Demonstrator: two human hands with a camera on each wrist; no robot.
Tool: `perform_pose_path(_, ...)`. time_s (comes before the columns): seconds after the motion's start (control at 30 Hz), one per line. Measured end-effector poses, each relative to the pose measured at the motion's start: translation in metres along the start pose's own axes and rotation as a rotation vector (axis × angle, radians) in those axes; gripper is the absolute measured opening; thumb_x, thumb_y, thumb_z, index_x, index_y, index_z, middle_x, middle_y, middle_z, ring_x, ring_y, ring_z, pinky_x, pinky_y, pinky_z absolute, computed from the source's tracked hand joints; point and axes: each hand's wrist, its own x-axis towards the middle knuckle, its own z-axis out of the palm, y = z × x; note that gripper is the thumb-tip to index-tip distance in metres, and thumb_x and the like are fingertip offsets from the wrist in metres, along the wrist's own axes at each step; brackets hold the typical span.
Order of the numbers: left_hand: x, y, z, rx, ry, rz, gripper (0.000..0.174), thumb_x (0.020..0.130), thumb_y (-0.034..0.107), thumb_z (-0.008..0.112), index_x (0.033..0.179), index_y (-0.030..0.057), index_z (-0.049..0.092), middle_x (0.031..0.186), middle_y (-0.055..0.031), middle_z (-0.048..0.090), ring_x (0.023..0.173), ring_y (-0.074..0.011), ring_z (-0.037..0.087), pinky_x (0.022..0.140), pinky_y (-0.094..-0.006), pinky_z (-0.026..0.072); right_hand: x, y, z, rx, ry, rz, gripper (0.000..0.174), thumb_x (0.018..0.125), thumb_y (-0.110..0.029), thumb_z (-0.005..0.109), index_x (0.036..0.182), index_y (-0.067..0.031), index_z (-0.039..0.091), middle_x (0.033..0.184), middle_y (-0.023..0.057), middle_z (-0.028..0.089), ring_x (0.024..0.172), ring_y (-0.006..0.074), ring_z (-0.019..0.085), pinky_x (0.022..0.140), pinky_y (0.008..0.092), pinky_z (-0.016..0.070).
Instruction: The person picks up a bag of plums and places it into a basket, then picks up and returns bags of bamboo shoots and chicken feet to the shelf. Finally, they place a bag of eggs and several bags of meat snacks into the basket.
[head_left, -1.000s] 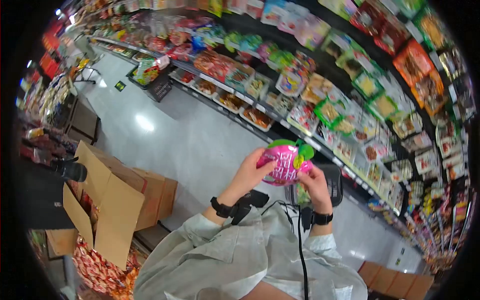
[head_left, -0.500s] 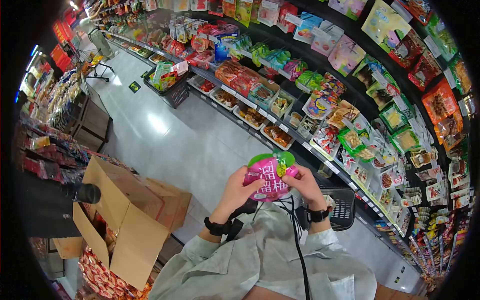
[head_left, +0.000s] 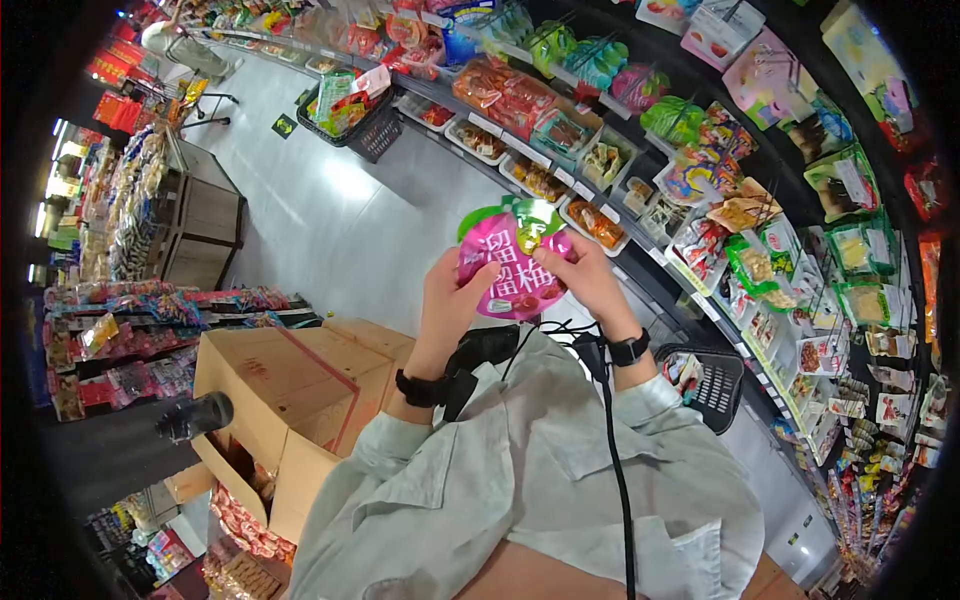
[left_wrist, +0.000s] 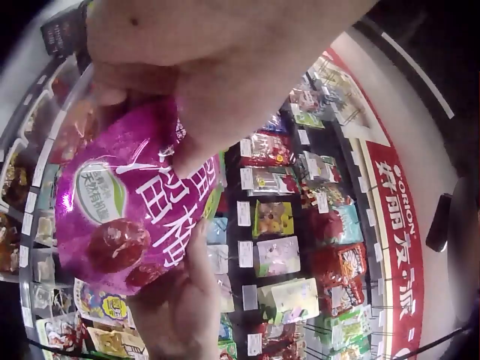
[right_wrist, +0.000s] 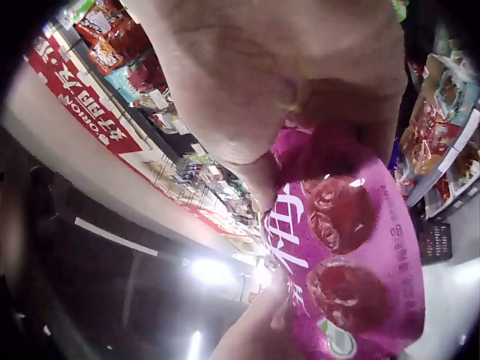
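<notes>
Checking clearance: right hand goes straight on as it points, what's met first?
The bag, which the right hand pinches; past it, depth is unclear from the head view.

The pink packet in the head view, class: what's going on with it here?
A person in a shop aisle is holding the pink packet in both hands. The left hand grips one side and the right hand the other, with the printed front facing the head camera. Stocked shelves line the right; a cardboard box is at the left.
</notes>
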Motion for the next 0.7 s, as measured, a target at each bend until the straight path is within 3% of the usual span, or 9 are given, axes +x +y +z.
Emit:
perform_pose_path(0.13,0.044,-0.008,-0.005,0.117,-0.125,-0.077,0.025,0.094,0.007,0.067,0.116,-0.0016,0.062,0.101,-0.0047,0.071,0.086,-0.0090,0.066,0.077,-0.0249,0.0532,0.015,0.011,-0.004,0.043,0.146,0.016,0.026,0.093,-0.020,0.071,0.111,-0.0012,0.067,0.089,-0.0015,0.068,0.076,0.0041,0.058,0.068,0.0226,0.0479)
perform_pose_path(0.3,0.091,-0.009,-0.012,0.050,-0.277,-0.091,0.024,0.093,0.007,0.067,0.115,-0.0018,0.062,0.098,-0.0043,0.070,0.085,-0.0087,0.065,0.076,-0.0245,0.0530,0.030,0.006,-0.003,0.002,0.284,0.080,0.026,0.096,-0.025,0.068,0.106,-0.0012,0.069,0.086,-0.0027,0.066,0.075,0.0038,0.056,0.067,0.0233,0.0451)
perform_pose_path(0.43,0.140,-0.002,-0.035,0.074,-0.398,-0.016,0.021,0.090,0.007,0.070,0.107,-0.0021,0.062,0.092,-0.0038,0.069,0.080,-0.0077,0.062,0.073,-0.0251,0.0514,0.049,0.003,0.000,-0.215,0.267,0.040,0.028,0.098,-0.026,0.064,0.105,0.0001,0.070,0.088,-0.0034,0.067,0.081,0.0059,0.058,0.074,0.0257,0.0472)
perform_pose_path(0.7,0.220,0.007,-0.060,0.048,-0.562,-0.158,0.035,0.094,0.009,0.066,0.125,0.0009,0.054,0.103,-0.0073,0.069,0.090,-0.0103,0.064,0.079,-0.0256,0.0514,0.097,-0.001,0.010,-0.172,0.313,0.087,0.026,0.099,-0.023,0.062,0.106,0.0007,0.069,0.091,-0.0017,0.067,0.081,0.0071,0.060,0.075,0.0257,0.0508)
